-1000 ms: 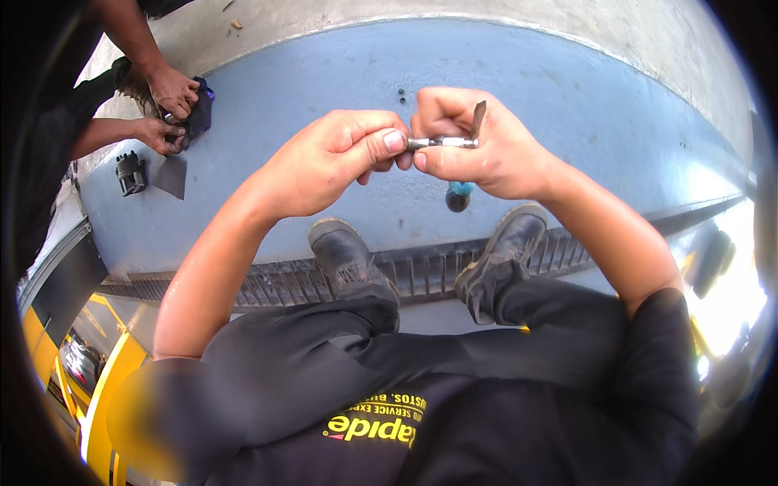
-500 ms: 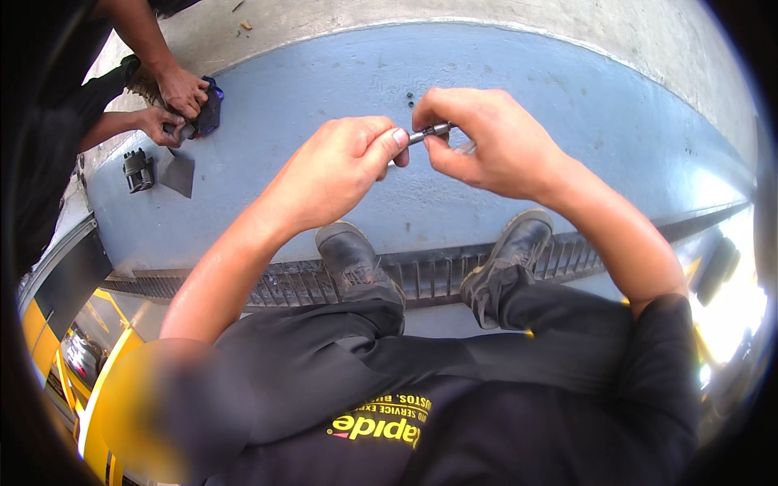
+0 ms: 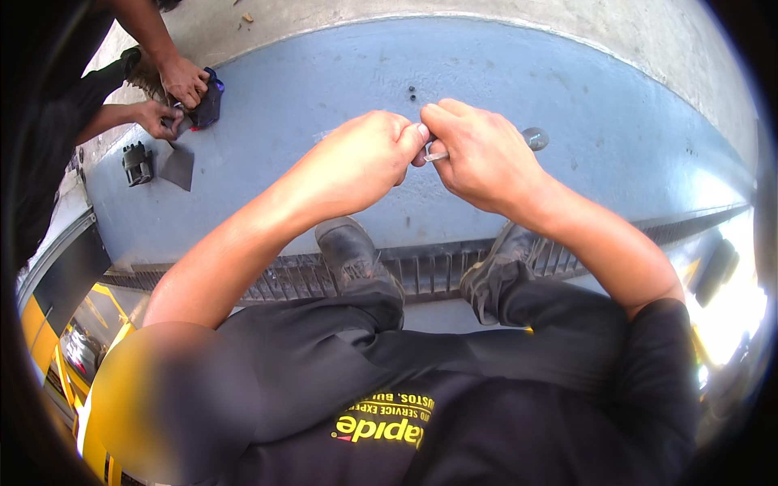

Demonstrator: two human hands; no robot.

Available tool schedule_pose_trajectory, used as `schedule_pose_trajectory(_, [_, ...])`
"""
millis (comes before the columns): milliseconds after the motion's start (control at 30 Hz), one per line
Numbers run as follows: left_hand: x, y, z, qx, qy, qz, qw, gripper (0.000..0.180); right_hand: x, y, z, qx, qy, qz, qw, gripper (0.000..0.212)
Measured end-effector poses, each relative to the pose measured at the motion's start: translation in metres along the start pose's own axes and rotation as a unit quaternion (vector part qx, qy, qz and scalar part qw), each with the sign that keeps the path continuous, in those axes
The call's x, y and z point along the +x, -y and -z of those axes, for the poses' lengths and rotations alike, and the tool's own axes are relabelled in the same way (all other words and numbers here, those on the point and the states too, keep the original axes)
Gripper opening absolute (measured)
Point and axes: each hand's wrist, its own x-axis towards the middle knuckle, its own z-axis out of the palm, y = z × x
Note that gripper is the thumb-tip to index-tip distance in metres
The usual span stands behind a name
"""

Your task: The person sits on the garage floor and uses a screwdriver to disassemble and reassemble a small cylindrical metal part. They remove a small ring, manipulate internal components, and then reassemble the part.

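Note:
My left hand (image 3: 369, 166) and my right hand (image 3: 486, 158) meet over the blue floor, fingers closed and tips touching. Between thumb and fingers my left hand pinches a slim metal part, now almost wholly hidden. From my right fist juts a thin silvery piece (image 3: 436, 156). Past the far side of that hand shows a clear, rounded end (image 3: 535, 139); whether it belongs to the silvery piece I cannot tell. Two small dark bits (image 3: 412, 93) lie on the floor just beyond my hands.
At the upper left a co-worker's hands (image 3: 174, 101) work by a dark blue-purple cloth or bag (image 3: 209, 101). A black block-shaped part (image 3: 138, 164) and a dark flat sheet (image 3: 178, 168) lie below them. A dark floor grating (image 3: 421, 271) runs beside my shoes.
My hands have come together, and the right has closed into a fist. The metal part seen between them is now covered. The clear rounded end has come into sight beside my right hand.

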Motion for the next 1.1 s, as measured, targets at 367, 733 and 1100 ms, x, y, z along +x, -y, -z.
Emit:
schedule_pose_trajectory(367, [0.001, 0.01, -0.013, 0.288, -0.088, -0.09, 0.949, 0.029, -0.005, -0.019, 0.006, 0.011, 0.092, -0.011, 0.996, 0.012])
schedule_pose_trajectory(733, [-0.002, 0.016, -0.014, 0.303, -0.083, -0.107, 0.943, 0.027, 0.008, -0.015, 0.021, 0.111, 0.194, -0.036, 0.974, 0.024])
schedule_pose_trajectory(1100, [0.007, 0.032, -0.032, 0.387, -0.098, -0.235, 0.886, 0.015, 0.003, 0.002, 0.008, 0.037, 0.283, -0.122, 0.951, 0.04])
